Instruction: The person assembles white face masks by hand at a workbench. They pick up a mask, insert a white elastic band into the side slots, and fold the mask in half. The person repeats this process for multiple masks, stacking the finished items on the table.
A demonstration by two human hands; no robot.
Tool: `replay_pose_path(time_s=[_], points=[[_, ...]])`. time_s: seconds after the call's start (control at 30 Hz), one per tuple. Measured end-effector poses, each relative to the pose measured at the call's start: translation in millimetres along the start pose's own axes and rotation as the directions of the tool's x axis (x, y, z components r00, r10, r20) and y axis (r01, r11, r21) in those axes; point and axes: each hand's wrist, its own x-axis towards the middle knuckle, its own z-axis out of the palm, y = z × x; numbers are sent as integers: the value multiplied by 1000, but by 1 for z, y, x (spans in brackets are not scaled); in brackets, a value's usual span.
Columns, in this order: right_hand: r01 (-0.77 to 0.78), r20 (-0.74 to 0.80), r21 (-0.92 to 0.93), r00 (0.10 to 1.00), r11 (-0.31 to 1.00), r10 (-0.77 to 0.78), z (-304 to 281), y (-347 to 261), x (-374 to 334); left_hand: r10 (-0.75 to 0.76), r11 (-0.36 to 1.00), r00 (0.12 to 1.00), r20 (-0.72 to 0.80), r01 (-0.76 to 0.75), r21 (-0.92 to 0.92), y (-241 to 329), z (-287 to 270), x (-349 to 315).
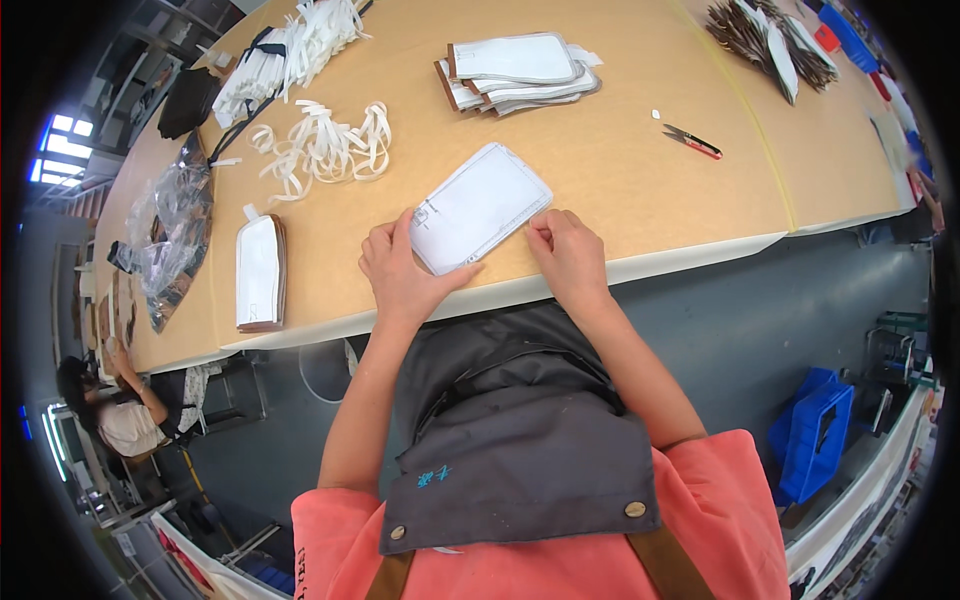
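Note:
A white, flat panel with rounded corners and printed outlines (485, 205) lies slanted near the table's front edge. My left hand (408, 275) grips its near left corner, thumb along the front edge and fingers on the left side. At the panel's right edge, my right hand (570, 255) is closed with thumb and forefinger pinched together. Whatever sits in that pinch is too small or hidden to make out. To the left stands a small stack of similar white panels with brown edges (260, 272).
Farther back are another stack of panels (520, 70), red-handled thread snips (692, 141), loose white tape (330, 145) and a bundle of white strips (290, 60). Clear plastic (170, 230) lies at left, brown pieces (775, 45) far right. A person (125, 410) sits at left; blue crates (815, 435) stand right.

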Motion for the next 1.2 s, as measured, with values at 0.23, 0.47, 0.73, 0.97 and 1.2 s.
replay_pose_path(time_s=[0.23,0.47,0.73,0.97,1.2], points=[[58,-41,-17,997,998,-59,2,-13,-8,9,1000,1000,-25,-9,27,3,0,-1],[-24,42,37,999,999,22,-2,-20,-9,83,993,996,21,-84,82,3,-2,3],[-13,91,29,996,999,11,-4,-21,-10,57,996,988,147,-66,57,8,0,7],[-5,112,34,994,999,1,-2,-20,-11,-68,990,985,159,86,-108,40,15,21],[33,146,-4,989,999,-32,-3,-23,-13,-244,970,925,292,238,56,74,17,50]])
